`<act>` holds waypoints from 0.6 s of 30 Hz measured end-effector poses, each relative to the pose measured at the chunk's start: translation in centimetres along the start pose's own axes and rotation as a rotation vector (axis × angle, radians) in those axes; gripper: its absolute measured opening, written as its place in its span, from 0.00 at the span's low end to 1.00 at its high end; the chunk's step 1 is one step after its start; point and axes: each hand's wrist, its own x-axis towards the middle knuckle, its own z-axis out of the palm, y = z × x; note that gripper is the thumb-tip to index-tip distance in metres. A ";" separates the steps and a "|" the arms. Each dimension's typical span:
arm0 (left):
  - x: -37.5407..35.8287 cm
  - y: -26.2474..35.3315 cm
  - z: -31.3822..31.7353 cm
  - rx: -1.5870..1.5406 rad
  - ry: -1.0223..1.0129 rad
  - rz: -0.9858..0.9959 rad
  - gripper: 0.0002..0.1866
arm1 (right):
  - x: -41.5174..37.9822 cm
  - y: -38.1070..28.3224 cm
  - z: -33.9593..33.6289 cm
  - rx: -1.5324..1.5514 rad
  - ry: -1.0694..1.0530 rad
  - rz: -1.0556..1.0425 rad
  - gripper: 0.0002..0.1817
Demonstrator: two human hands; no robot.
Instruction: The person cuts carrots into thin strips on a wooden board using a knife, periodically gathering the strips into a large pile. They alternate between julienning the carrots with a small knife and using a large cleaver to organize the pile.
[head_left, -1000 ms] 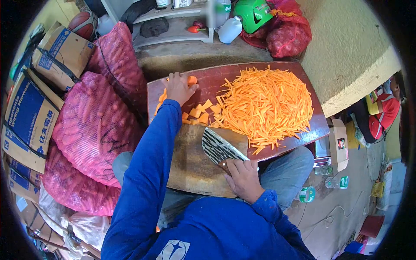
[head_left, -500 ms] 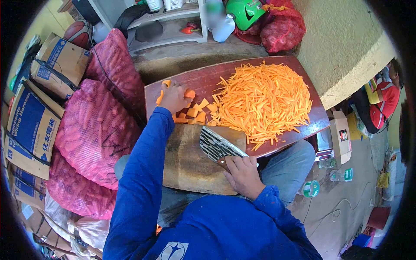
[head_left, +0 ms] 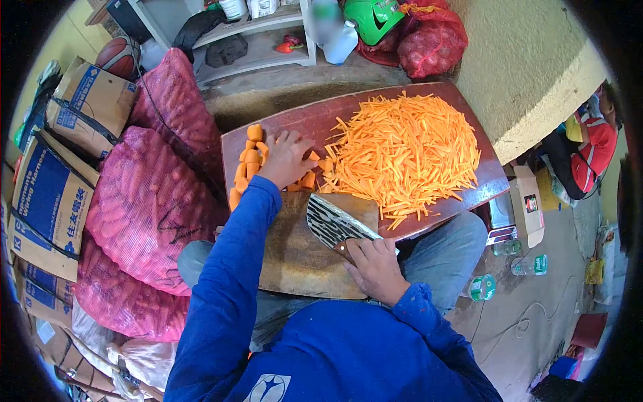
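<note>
My left hand lies over carrot chunks at the left of the dark red table. Its fingers are spread, and their tips touch or nearly touch cut pieces; what lies under the palm is hidden. My right hand grips a broad-bladed cleaver by its brown handle. The patterned blade rests flat over the wooden chopping board, angled toward the upper left. A large heap of carrot sticks covers the right side of the table, just beyond the blade.
Pink mesh sacks of carrots and cardboard boxes crowd the left. Behind stand a grey shelf, a green helmet and a red mesh sack. Plastic jars stand on the floor at right.
My left hand has shifted right across the chunks, uncovering a row of carrot pieces at the table's left edge. My right hand and the cleaver have stayed nearly still.
</note>
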 end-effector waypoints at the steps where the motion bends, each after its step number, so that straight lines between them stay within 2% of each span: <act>1: 0.0 0.4 0.4 0.020 -0.017 0.001 0.25 | 0.0 0.0 0.0 0.000 0.001 -0.001 0.29; 7: 0.3 0.2 1.3 0.027 -0.100 0.014 0.18 | -0.1 0.3 0.2 -0.001 0.011 -0.001 0.31; 12: 0.3 0.2 0.6 0.025 -0.191 -0.032 0.12 | 0.0 0.2 0.0 -0.010 0.067 -0.038 0.27; 18: 0.0 -0.6 0.4 -0.036 -0.106 -0.019 0.09 | 0.0 0.3 -0.2 0.002 0.059 -0.032 0.26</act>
